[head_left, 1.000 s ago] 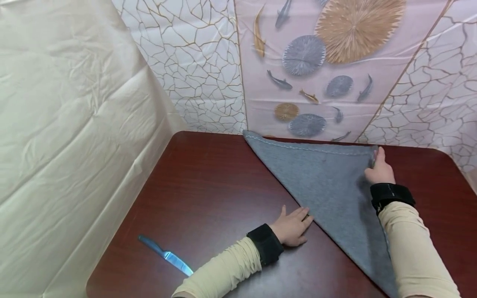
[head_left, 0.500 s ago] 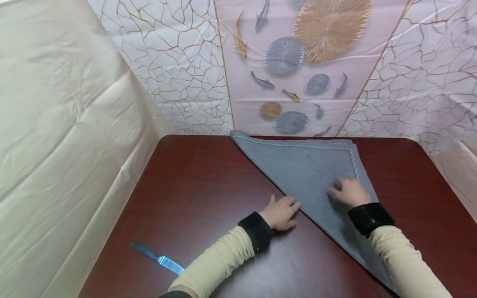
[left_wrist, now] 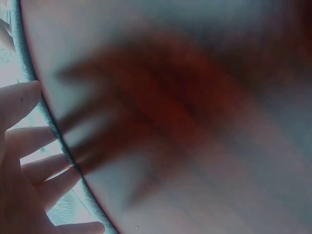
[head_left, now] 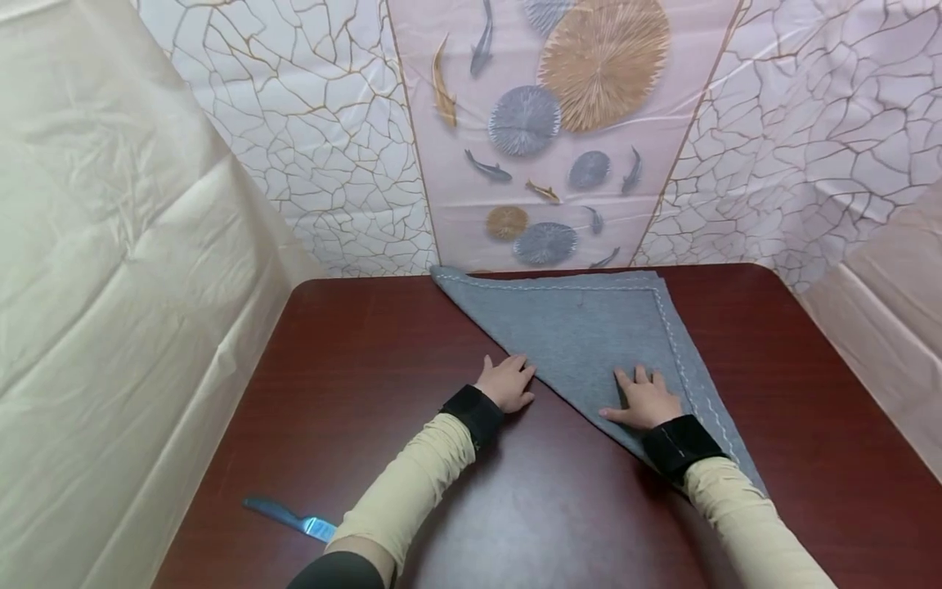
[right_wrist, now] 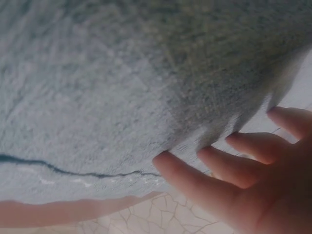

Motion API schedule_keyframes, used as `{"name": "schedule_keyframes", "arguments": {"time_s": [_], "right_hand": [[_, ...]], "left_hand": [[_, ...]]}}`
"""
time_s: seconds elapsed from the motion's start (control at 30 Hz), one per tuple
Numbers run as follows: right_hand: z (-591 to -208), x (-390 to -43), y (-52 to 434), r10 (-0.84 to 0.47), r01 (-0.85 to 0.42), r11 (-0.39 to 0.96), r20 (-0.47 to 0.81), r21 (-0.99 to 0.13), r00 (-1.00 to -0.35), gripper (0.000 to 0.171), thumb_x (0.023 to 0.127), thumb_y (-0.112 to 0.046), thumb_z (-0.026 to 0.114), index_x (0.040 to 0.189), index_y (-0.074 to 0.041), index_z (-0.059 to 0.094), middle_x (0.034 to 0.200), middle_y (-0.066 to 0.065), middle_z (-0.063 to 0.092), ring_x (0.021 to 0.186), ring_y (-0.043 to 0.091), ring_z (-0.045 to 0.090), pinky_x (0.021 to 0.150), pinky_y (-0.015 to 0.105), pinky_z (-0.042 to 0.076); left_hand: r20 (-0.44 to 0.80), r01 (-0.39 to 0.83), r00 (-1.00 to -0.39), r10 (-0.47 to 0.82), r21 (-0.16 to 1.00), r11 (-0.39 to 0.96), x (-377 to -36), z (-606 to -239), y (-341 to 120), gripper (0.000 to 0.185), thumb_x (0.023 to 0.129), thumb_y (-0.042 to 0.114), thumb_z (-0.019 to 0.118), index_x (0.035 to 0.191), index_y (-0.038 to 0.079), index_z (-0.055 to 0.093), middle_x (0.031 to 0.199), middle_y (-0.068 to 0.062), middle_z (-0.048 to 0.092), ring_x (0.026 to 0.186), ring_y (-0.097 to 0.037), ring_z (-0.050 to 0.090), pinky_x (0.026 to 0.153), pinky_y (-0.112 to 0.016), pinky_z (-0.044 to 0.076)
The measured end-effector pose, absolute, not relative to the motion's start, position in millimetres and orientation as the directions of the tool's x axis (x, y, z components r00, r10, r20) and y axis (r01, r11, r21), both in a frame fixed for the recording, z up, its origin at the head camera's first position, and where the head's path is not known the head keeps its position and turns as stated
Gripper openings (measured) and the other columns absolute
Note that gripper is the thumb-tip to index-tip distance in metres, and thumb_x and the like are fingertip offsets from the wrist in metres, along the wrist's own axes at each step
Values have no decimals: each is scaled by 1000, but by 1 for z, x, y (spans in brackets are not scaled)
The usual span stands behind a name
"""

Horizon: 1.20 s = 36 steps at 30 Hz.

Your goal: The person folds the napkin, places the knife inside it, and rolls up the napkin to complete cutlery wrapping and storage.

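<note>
A grey cloth (head_left: 559, 327) with pale stitching along its edges lies folded into a triangle on the dark red table, its long folded edge running diagonally. At that fold, my left hand (head_left: 506, 384) rests with spread fingers, the fingertips touching the cloth's edge. My right hand (head_left: 645, 401) lies on the cloth, fingers spread, near its lower right part. In the left wrist view, the left fingers (left_wrist: 44, 168) meet the fold (left_wrist: 63, 146), and their reflection shows on the tabletop. Right fingertips (right_wrist: 168, 158) touch the cloth surface (right_wrist: 97, 107) in the right wrist view.
A knife (head_left: 287, 517) with a dark handle lies on the table (head_left: 353, 360) at lower left, its blade partly hidden by the left sleeve. A patterned sheet (head_left: 338, 139) hangs behind the table. Cream sheeting (head_left: 96, 286) covers the left side.
My right hand has moved from the cloth's far right corner towards me, sweeping over it, and has its fingers spread now. The left hand stays at the fold. The head view has shifted.
</note>
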State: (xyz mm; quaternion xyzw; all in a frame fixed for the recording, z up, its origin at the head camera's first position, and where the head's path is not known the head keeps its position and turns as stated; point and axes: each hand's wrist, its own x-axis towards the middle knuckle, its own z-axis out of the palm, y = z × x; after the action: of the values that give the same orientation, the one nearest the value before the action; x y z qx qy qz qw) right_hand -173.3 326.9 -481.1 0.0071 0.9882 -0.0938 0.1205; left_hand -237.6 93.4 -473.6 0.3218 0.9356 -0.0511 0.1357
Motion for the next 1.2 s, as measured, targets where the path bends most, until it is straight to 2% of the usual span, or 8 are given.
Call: {"name": "schedule_keyframes", "arguments": {"time_s": [0.37,0.57,0.87,1.2], "right_hand": [[-480,-177,328,-137,-92,979,-256,-180,-957,87,74,-50,68,135,3,36,134,36,26,120,54,24,77,64,38],[-480,-180,331,-229,-164,953,-250,-255,-941,88,72,-47,71,136,3,36,137,37,24,122,54,20,86,63,33],[-479,-184,334,-315,-225,918,-256,-327,-914,89,68,-43,76,135,1,39,137,36,24,124,55,18,94,61,26],[-472,-185,324,-404,-298,886,-278,-355,-871,86,66,-34,79,136,-2,40,140,31,24,127,50,16,95,59,26]], "left_hand": [[-212,635,-760,615,-37,772,-218,-483,79,49,92,41,49,135,19,44,133,-6,41,124,-20,37,94,-47,35],[-202,640,-759,619,-59,766,-201,-480,71,48,91,41,51,134,19,46,123,-6,46,117,-20,42,87,-41,39],[-147,659,-752,643,-117,743,-179,-482,63,45,90,44,52,126,19,53,108,-4,49,103,-18,46,79,-37,40],[-87,679,-734,674,-139,721,-152,-477,51,28,88,40,56,102,17,64,94,-3,54,93,-18,51,74,-34,42]]}}
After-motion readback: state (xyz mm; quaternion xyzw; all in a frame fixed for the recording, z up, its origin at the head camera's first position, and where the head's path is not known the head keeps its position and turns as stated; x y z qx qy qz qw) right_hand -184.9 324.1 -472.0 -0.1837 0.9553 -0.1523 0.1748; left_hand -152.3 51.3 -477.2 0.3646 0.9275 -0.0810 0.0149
